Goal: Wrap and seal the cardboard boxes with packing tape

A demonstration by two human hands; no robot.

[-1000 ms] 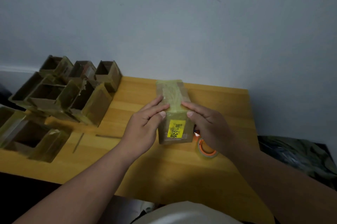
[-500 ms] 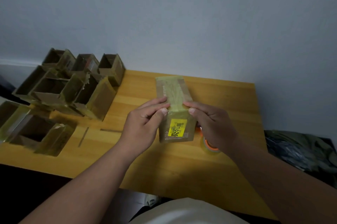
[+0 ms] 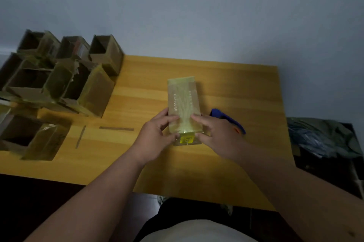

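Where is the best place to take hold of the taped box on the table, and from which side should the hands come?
Grip the taped box by its two long side faces near the near end, as the left hand and right hand do now. It lies flat and narrow, long axis pointing away, so both sides are likely easy to pinch.

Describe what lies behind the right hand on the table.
A blue object with an orange patch pokes out behind the right hand, beside the taped box. The hand covers most of it, so its identity stays unclear.

A wooden table [image 3: 226,88] stood against a pale wall [image 3: 197,5]. At three o'clock, off the table's edge, lay dark crumpled fabric [image 3: 323,139].
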